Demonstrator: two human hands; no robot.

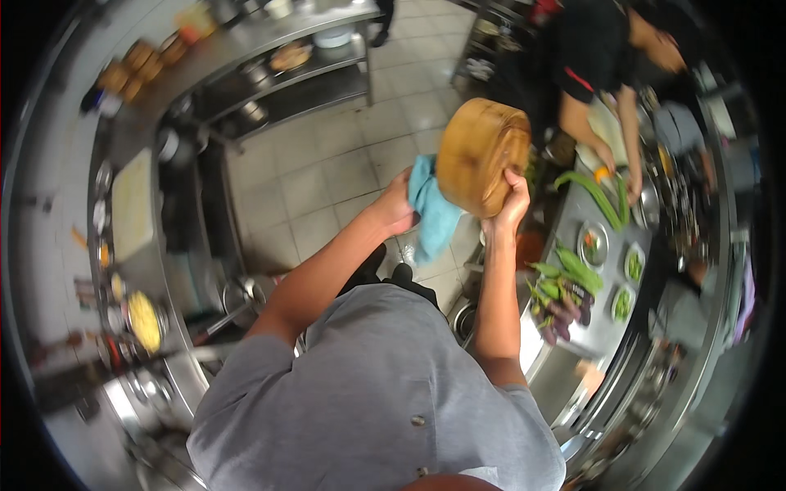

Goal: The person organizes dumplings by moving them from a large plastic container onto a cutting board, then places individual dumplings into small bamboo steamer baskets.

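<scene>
A round wooden vessel with a brown outer wall (476,153) is held up on its side, away from my body and over the tiled floor. My right hand (511,199) grips its rim, the thumb lying over the edge on the right. Beside its left side, my left hand (399,205) holds a light blue cloth (435,212), which hangs down between the hands. The cloth meets the vessel's lower left side in the picture; how firmly they touch is unclear. The fingers of my left hand are partly hidden by the cloth.
At the right, a steel counter (605,334) bears eggplants (559,316), green vegetables (574,270) and small dishes (592,242). A co-worker's hands (605,156) are at a white board behind it. Steel shelves (282,92) stand at the upper left, a counter with a cutting board (133,202) at the left.
</scene>
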